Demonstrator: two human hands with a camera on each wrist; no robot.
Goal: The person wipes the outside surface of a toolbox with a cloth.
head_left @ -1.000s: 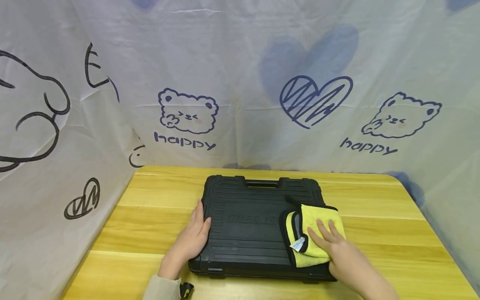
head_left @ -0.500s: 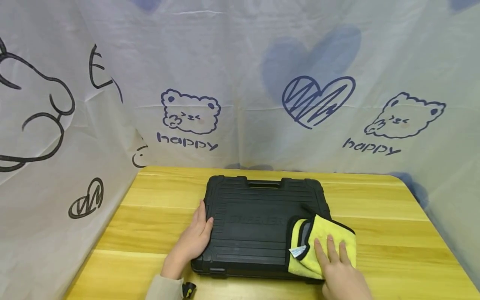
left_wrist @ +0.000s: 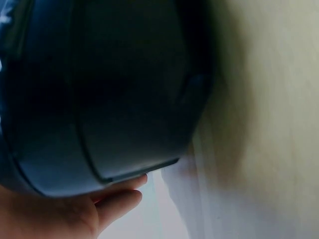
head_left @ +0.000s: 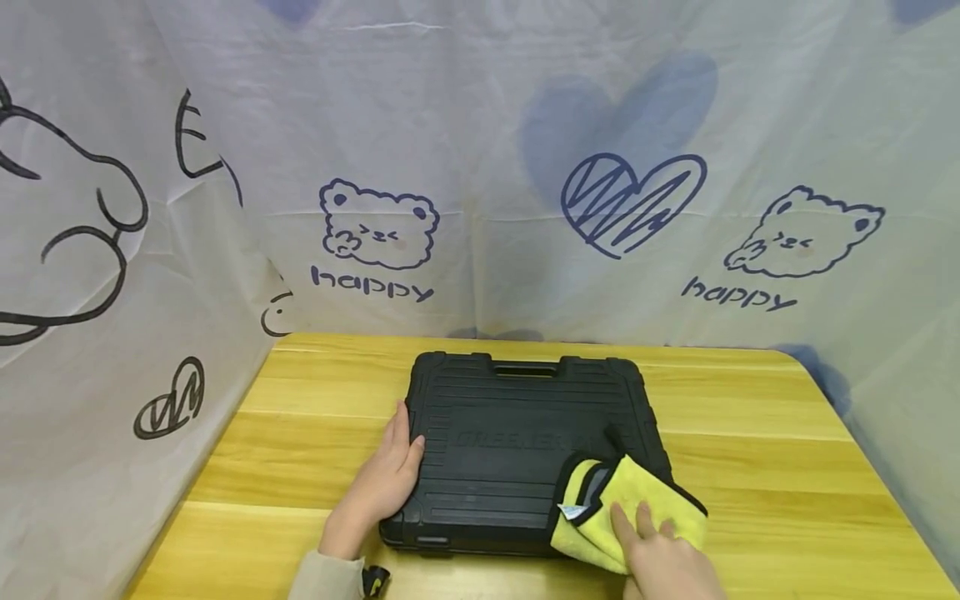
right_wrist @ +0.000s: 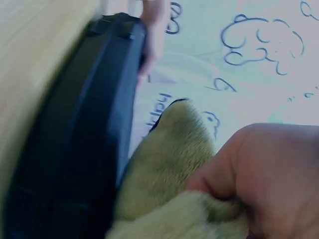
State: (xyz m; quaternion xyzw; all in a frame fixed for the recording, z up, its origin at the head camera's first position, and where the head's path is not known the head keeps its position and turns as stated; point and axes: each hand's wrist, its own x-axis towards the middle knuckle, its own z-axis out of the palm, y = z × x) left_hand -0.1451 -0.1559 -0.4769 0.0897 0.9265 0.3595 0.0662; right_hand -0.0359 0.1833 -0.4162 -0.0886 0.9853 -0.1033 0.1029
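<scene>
A black hard plastic carrying case [head_left: 495, 479] lies flat on the table, its handle on the far side and raised lettering on the lid. My left hand [head_left: 386, 475] rests along its left edge, fingers straight against the side and thumb at the lid's rim. At the near right corner, my right hand [head_left: 663, 562] holds a folded yellow cloth [head_left: 648, 492] with black edging, a grey inner side and a small white tag. The right wrist view shows the thumb pressed into bunched cloth [right_wrist: 172, 149] beside the case's front side [right_wrist: 79, 134].
The wood-grain table [head_left: 765, 467] extends to both sides of the case. White sheeting [head_left: 480, 167] with drawn bears and hearts hangs behind and at the left. A small black item [head_left: 375, 581] sits at the left cuff.
My right hand has drawn the cloth from the lid's right part toward me, to the near right corner, with the cloth turning a little. The left hand and case stay put.
</scene>
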